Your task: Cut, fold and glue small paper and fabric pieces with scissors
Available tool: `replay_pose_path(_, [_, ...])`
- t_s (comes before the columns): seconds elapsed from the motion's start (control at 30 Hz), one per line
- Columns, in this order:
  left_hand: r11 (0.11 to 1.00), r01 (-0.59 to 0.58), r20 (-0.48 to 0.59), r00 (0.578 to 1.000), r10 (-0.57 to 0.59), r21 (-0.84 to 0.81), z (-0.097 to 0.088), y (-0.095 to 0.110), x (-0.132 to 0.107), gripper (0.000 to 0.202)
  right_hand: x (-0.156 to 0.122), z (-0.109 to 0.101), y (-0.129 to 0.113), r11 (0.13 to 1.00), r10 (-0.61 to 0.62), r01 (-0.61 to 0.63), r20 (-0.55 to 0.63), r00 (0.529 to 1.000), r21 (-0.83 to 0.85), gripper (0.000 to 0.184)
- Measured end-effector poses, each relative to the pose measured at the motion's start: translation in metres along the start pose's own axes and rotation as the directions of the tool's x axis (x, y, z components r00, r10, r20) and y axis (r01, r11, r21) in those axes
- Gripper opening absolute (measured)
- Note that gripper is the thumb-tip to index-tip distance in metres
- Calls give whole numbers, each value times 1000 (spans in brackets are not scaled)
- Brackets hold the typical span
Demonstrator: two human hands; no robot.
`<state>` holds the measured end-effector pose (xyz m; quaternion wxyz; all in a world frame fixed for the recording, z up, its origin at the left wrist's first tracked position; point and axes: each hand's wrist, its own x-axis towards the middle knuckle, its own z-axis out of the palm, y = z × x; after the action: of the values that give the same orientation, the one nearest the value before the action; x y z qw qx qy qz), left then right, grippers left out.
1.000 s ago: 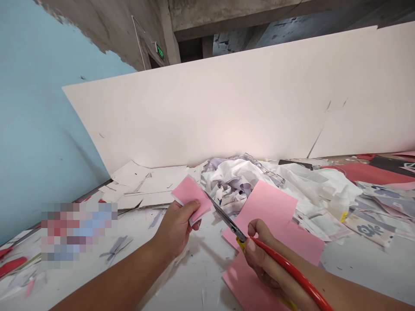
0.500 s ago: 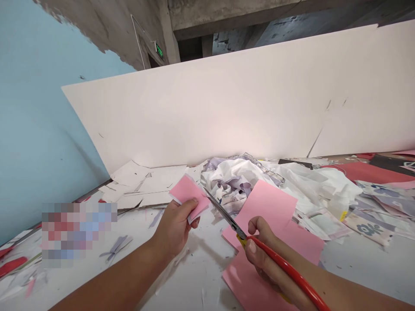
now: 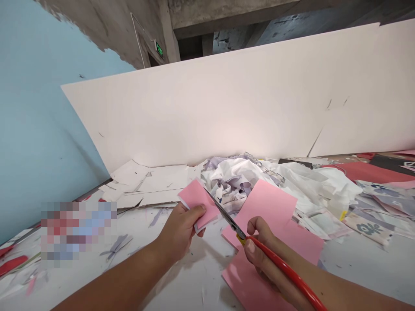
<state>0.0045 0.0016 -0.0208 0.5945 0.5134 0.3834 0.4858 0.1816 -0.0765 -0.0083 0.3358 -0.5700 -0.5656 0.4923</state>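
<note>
Between the thumb and fingers of my left hand [image 3: 184, 229] is a small folded piece of pink paper [image 3: 198, 196], with a pale underside showing at its edges. My right hand [image 3: 269, 259] grips scissors [image 3: 285, 268] with long red handles. Their metal blades point up and left, lying at the right edge of the folded piece; whether they cut into it I cannot tell. Larger pink paper sheets [image 3: 269, 201] lie on the white table [image 3: 194, 280], partly under my right hand and the scissors.
Crumpled white and lilac paper [image 3: 240, 172] is heaped beyond my hands. Cut white card [image 3: 162, 181] lies at the back left, patterned paper pieces [image 3: 369, 226] at the right. A tall white board [image 3: 227, 108] stands behind. Small scraps [image 3: 118, 248] dot the table's left side.
My left hand has moved slightly right with the folded pink paper, bringing it closer against the scissor blades. My right hand and the scissors have barely moved.
</note>
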Motion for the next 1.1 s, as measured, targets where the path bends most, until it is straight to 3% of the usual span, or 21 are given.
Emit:
replay_pose_path(0.3, [999, -30, 1, 1000, 30, 19, 3, -5, 0, 27, -1, 1, -3, 1000, -7, 6, 19, 1000, 8, 40])
replay_pose_path(0.8, [976, -81, 29, 997, 77, 201, 2, -4, -6, 36, 3, 2, 3, 999, -51, 51, 14, 999, 10, 36])
replay_pose_path(1.1, [984, -72, 19, 997, 70, 166, 2, -5, -4, 34, 4, 2, 2, 999, -53, 53, -6, 999, -7, 43])
